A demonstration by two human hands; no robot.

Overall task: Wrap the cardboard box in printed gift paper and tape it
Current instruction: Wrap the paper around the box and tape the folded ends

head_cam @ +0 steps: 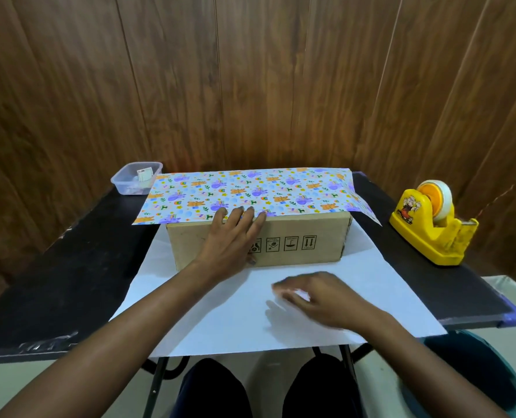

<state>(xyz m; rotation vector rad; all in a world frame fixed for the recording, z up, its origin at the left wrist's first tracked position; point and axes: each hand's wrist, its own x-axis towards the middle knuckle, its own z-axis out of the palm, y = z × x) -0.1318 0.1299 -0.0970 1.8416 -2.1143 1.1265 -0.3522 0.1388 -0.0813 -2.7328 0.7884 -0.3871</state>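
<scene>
A long cardboard box (305, 242) lies across the black table, its front face showing printed handling symbols. Printed gift paper (250, 191) with bears and rainbows is folded over the box's top; its white underside (244, 321) spreads toward me over the table's front edge. My left hand (232, 236) presses the paper's printed edge down on the box's top front edge with straight fingers, thumb against the front face. My right hand (314, 297), blurred, hovers palm down just over the white paper in front of the box, holding nothing that I can make out.
A yellow tape dispenser (431, 224) with a tape roll stands at the table's right. A clear plastic tub (136, 178) with small scraps sits at the back left. Wood panelling rises behind the black table (70, 282). My knees show under its front edge.
</scene>
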